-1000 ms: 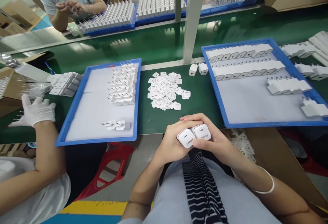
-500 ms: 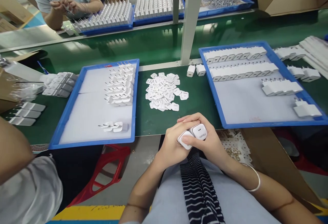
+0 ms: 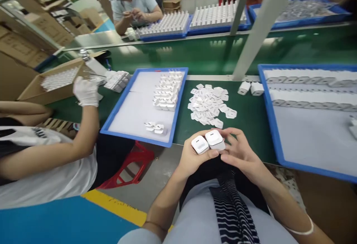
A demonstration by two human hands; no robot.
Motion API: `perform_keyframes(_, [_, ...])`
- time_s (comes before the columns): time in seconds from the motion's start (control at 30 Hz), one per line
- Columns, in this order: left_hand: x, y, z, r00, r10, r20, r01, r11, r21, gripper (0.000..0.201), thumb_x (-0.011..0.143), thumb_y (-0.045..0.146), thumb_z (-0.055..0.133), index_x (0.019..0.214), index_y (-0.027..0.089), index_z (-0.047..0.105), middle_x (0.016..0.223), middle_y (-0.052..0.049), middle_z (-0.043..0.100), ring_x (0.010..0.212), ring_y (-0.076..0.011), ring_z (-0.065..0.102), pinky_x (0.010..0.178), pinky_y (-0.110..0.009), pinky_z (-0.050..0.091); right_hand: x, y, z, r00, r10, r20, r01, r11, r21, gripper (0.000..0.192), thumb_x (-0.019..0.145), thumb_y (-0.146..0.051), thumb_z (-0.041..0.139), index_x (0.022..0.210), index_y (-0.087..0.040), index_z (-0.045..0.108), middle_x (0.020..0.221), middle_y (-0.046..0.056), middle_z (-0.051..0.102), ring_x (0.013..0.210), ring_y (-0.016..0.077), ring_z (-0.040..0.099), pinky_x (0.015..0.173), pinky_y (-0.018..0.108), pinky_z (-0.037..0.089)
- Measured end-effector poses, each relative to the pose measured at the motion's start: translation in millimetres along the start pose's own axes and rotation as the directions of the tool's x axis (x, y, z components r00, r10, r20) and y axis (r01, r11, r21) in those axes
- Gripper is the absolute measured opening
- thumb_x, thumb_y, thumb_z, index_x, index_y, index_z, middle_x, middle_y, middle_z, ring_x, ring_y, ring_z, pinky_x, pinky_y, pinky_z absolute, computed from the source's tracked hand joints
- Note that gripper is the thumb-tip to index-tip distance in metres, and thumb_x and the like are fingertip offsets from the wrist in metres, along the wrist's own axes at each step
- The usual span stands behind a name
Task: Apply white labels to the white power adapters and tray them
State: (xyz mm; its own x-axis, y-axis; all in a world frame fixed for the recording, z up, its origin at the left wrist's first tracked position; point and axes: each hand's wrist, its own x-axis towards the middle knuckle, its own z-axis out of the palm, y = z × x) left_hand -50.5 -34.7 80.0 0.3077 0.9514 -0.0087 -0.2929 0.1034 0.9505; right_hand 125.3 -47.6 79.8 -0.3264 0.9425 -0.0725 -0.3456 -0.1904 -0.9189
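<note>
The left hand (image 3: 193, 158) is holding two white chargers (image 3: 214, 137), the right hand (image 3: 243, 155) is hovering loosely spread beside them, and two further chargers (image 3: 244, 87) are resting near one cap pile (image 3: 205, 104).

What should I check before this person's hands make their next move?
1. Two white adapters held by the left hand: ok.
2. Slots on both adapters visible: ok, one on each.
3. Lettering on the adapter faces legible: not ok, none readable.
4. Right hand free of the adapters: cannot tell; thumb and fingers spread close beside them.
5. Pile of white pieces in view: ok, on the green bench.
6. Co-worker's gloved hand away from the adapters: ok.
</note>
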Motion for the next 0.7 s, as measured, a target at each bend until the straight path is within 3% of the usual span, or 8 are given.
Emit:
perform_keyframes(0.1, [-10, 5, -4.7, 0.997, 0.028, -0.068, -0.023, 0.998, 0.061, 0.057, 0.075, 0.028, 0.085, 0.128, 0.021, 0.066, 0.136, -0.013, 0.066, 0.124, -0.0304, 0.065, 0.107, -0.043, 0.052, 6, 13, 2, 0.998, -0.027, -0.063, 0.019, 0.994, -0.110, 0.022, 0.094, -0.033, 0.069, 0.114, -0.031, 0.061, 0.122, 0.005, 0.068, 0.111, 0.0211, 0.068, 0.100, 0.037, 0.055])
perform_keyframes(0.27, [-20, 10, -10.5, 0.962, 0.222, -0.157, -0.152, 0.918, 0.366, 0.049, 0.078, 0.030, 0.082, 0.124, 0.021, 0.067, 0.134, -0.012, 0.065, 0.127, -0.0273, 0.060, 0.111, -0.041, 0.049, 18, 22, 20, 0.999, -0.005, -0.047, -0.001, 0.991, -0.132, 0.026, 0.087, -0.035, 0.076, 0.111, -0.028, 0.067, 0.109, 0.005, 0.074, 0.101, 0.0212, 0.072, 0.097, 0.037, 0.057])
perform_keyframes(0.33, [-20, 14, -14.2, 0.939, 0.318, -0.134, -0.199, 0.816, 0.543, 0.052, 0.081, 0.033, 0.080, 0.129, 0.022, 0.064, 0.137, -0.012, 0.060, 0.130, -0.0270, 0.058, 0.111, -0.040, 0.049, 25, 23, 28, 0.999, 0.009, -0.047, -0.012, 0.997, -0.072, 0.029, 0.085, -0.034, 0.079, 0.110, -0.028, 0.067, 0.108, 0.004, 0.075, 0.099, 0.0206, 0.073, 0.095, 0.036, 0.058])
perform_keyframes(0.43, [-17, 29, -22.7, 0.897, 0.430, -0.104, -0.190, 0.586, 0.787, 0.061, 0.084, 0.038, 0.077, 0.139, 0.024, 0.056, 0.147, -0.013, 0.049, 0.134, -0.0289, 0.054, 0.111, -0.042, 0.048, 43, 23, 38, 0.998, 0.056, -0.042, -0.054, 0.998, 0.037, 0.034, 0.083, -0.034, 0.080, 0.112, -0.027, 0.063, 0.104, 0.003, 0.075, 0.096, 0.0195, 0.072, 0.090, 0.033, 0.057])
perform_keyframes(0.5, [-13, 47, -33.4, 0.891, 0.438, -0.121, -0.134, 0.508, 0.851, 0.061, 0.086, 0.042, 0.074, 0.140, 0.024, 0.052, 0.140, -0.013, 0.054, 0.125, -0.0277, 0.060, 0.105, -0.040, 0.051, 61, 21, 43, 0.996, 0.075, -0.048, -0.071, 0.995, 0.064, 0.038, 0.082, -0.035, 0.079, 0.114, -0.027, 0.060, 0.099, 0.003, 0.075, 0.090, 0.0193, 0.072, 0.085, 0.033, 0.059])
perform_keyframes(0.57, [-9, 69, -50.9, 0.901, 0.378, -0.214, -0.020, 0.529, 0.848, 0.064, 0.087, 0.045, 0.072, 0.141, 0.023, 0.045, 0.121, -0.010, 0.065, 0.107, -0.0243, 0.068, 0.091, -0.035, 0.055, 85, 18, 45, 0.998, 0.033, -0.049, -0.034, 0.999, -0.025, 0.040, 0.083, -0.037, 0.075, 0.117, -0.025, 0.058, 0.096, 0.004, 0.073, 0.082, 0.0199, 0.072, 0.076, 0.034, 0.060])
perform_keyframes(0.63, [-1, 90, -75.2, 0.900, 0.283, -0.332, 0.140, 0.533, 0.834, 0.072, 0.085, 0.047, 0.073, 0.140, 0.023, 0.034, 0.105, -0.006, 0.068, 0.090, -0.0218, 0.071, 0.080, -0.031, 0.054, 110, 15, 49, 0.996, -0.087, -0.027, 0.075, 0.952, -0.295, 0.035, 0.087, -0.036, 0.067, 0.118, -0.022, 0.059, 0.098, 0.006, 0.071, 0.078, 0.0200, 0.070, 0.068, 0.034, 0.059])
perform_keyframes(0.7, [9, 106, -102.3, 0.915, 0.158, -0.372, 0.279, 0.421, 0.863, 0.069, 0.088, 0.046, 0.069, 0.135, 0.021, 0.027, 0.096, -0.003, 0.067, 0.079, -0.0198, 0.069, 0.072, -0.028, 0.050, 133, 14, 55, 0.979, -0.203, 0.027, 0.181, 0.799, -0.573, 0.028, 0.091, -0.030, 0.058, 0.117, -0.021, 0.061, 0.101, 0.008, 0.069, 0.080, 0.0205, 0.068, 0.068, 0.034, 0.057])
